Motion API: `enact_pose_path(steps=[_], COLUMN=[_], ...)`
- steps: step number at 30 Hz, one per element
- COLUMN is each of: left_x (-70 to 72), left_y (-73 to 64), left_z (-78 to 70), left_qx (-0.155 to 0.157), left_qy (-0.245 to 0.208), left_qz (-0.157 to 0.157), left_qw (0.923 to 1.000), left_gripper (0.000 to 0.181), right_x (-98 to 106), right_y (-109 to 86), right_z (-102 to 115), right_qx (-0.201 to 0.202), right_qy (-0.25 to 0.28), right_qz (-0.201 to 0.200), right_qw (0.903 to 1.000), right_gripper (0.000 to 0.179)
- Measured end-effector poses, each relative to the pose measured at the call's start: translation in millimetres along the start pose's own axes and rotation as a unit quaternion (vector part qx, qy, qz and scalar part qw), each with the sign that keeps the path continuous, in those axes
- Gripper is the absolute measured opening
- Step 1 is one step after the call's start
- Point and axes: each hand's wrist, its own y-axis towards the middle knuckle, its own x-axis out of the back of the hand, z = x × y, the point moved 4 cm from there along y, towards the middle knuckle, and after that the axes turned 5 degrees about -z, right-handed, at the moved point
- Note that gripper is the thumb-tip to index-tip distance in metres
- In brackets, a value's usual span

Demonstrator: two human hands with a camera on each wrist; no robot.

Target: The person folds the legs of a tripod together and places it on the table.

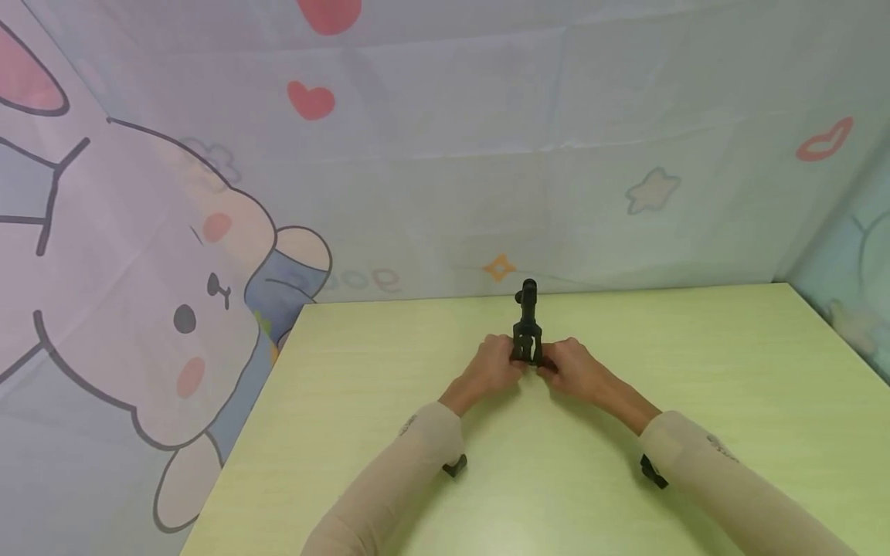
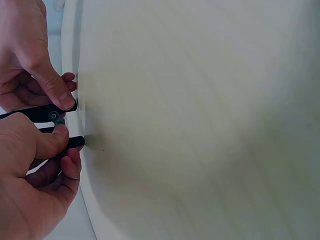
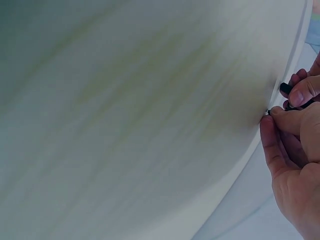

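Note:
A small black tripod (image 1: 528, 328) stands upright on the table, its knobbed head on top and its legs at the bottom. From the left, my left hand (image 1: 495, 366) pinches one leg low down; my right hand (image 1: 575, 369) grips another from the right. In the left wrist view, my left thumb lies by a small metal bracket (image 2: 56, 117), with a black leg tip (image 2: 76, 141) poking out past the fingers. The other hand's thumb presses a second leg above it. In the right wrist view, the fingers hide most of the tripod.
The pale yellow-green table (image 1: 389, 340) runs back to a hanging cloth (image 1: 445, 193) printed with hearts, stars and a large rabbit. Long light sleeves (image 1: 389, 479) cover both forearms, and black wrist devices (image 1: 455, 466) show beneath them.

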Motion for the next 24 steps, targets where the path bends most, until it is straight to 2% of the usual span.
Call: enact_pose_path(steps=[5,11,15,20,24], left_x=[1.2,-0.6,3.0,5.7,9.1], left_y=[0.7,-0.5,-1.1,0.0,0.7], left_z=[0.0,-5.2,-7.0,-5.6,-2.3], left_qx=[-0.001,-0.039,-0.054,-0.074,-0.078], left_qy=[0.013,0.013,0.016,0.007,0.0], left_qz=[0.0,0.014,0.022,0.062,0.092], left_qw=[0.9999,0.9991,0.9982,0.9953,0.9927], left_gripper=[0.031,0.039,0.036,0.028,0.027], right_x=[1.2,9.5,11.4,9.7,7.0], right_y=[1.5,0.4,1.6,2.2,3.0], right_z=[0.0,-5.7,-10.1,-15.6,-17.2], right_qx=[0.009,0.042,0.061,0.057,0.062], right_qy=[-0.009,-0.025,-0.013,0.0,0.002], right_qz=[0.001,0.013,0.021,0.026,0.032], right_qw=[0.9999,0.9987,0.9978,0.998,0.9975], right_gripper=[0.01,0.013,0.012,0.01,0.008])
